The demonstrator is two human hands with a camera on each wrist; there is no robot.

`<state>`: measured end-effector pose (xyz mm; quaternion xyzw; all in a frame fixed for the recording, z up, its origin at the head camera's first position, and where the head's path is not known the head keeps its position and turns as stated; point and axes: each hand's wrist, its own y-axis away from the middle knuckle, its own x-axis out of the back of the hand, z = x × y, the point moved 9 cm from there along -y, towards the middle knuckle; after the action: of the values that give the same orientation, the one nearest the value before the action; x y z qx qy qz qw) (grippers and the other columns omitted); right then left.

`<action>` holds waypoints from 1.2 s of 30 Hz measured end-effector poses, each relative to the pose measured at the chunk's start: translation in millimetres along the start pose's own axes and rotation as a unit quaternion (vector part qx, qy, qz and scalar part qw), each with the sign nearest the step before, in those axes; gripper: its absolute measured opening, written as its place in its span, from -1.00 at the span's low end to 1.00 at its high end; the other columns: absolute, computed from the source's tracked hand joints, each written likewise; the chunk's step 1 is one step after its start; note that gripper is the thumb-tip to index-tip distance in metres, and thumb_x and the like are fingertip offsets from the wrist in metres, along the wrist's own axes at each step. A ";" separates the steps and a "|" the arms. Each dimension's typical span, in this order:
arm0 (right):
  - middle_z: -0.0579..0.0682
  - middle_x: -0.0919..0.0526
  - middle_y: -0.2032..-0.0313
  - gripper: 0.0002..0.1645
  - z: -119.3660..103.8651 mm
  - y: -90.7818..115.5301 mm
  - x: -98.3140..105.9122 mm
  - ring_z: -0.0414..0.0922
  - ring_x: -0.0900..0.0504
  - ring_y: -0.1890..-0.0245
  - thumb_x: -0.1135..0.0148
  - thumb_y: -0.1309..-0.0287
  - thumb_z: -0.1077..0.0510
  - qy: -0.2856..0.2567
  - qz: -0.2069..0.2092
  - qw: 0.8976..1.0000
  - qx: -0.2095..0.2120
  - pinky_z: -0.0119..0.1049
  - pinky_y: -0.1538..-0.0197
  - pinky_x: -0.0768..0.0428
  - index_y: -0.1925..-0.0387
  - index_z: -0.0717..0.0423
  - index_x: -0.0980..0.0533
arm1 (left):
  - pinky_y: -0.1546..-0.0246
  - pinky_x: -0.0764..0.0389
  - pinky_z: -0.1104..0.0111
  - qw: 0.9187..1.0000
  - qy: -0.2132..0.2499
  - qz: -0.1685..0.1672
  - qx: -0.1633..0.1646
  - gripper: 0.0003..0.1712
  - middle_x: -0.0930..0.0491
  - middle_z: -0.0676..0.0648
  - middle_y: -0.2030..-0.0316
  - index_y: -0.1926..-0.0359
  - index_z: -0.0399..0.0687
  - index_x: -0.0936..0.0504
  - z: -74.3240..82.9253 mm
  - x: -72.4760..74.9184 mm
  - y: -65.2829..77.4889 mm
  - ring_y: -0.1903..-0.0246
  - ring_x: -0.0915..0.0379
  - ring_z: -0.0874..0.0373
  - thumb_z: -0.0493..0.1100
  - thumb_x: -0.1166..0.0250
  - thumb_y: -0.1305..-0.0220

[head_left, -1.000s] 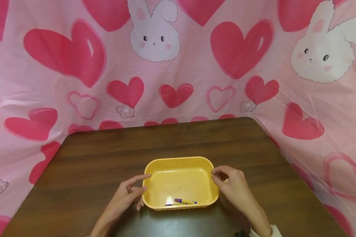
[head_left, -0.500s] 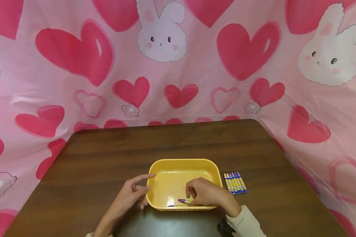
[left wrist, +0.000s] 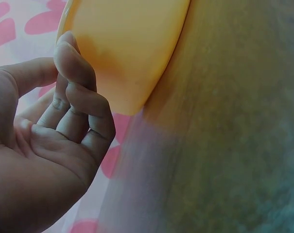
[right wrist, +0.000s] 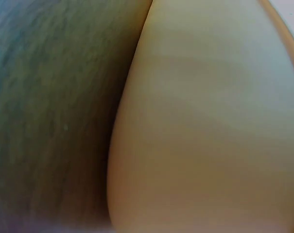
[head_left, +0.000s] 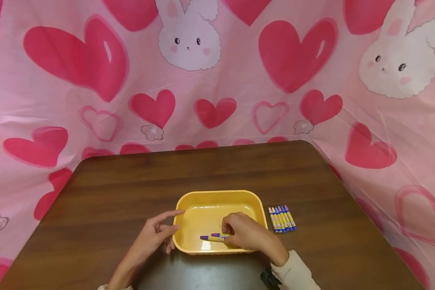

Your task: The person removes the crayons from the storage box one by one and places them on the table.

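A yellow plastic tray (head_left: 217,192) stands on the dark wooden table. My left hand (head_left: 156,233) is at its left rim, index finger reaching over the edge, with the thumb and other fingers near the outer wall. The left wrist view shows the same hand (left wrist: 64,111) with curled fingers by the tray's edge. Inside the tray, my right hand (head_left: 246,231) pinches the right ends of two yellow-wrapped crayons (head_left: 208,238), whose purple and dark blue ends point left. Its fingertips are partly hidden. In the right wrist view the tray's wall (right wrist: 200,121) fills much of the picture, without the hand.
Several crayons (head_left: 282,219) lie side by side in a row on the table (head_left: 148,177), just right of the tray. A pink cloth with hearts and rabbits (head_left: 239,72) hangs behind and around the table. A small black object (head_left: 270,278) shows by the right sleeve.
My right hand moved from the tray's right rim into it and took hold of the crayons, which shifted back from the front wall. The left hand stayed at the left rim.
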<state>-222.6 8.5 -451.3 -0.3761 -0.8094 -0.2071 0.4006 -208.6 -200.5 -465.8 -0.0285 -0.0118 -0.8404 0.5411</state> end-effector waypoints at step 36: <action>-0.23 -0.54 0.50 -0.93 5.1 -0.9 23.3 -0.34 -0.47 0.48 -0.35 -0.17 0.24 -0.034 0.120 0.992 -0.027 -0.45 0.37 -0.52 0.31 0.09 -0.59 | 0.66 -0.62 0.25 1.000 -0.015 0.005 0.023 -0.44 -0.58 -0.16 0.68 -0.36 -0.33 -0.34 -2.0 2.8 0.4 0.73 -0.49 0.15 -0.20 -0.21 -0.44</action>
<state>-235.0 21.5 -435.6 -0.4881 -0.7656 -0.1663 0.3847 -209.4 -203.3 -467.7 -0.0285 -0.0393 -0.8368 0.5453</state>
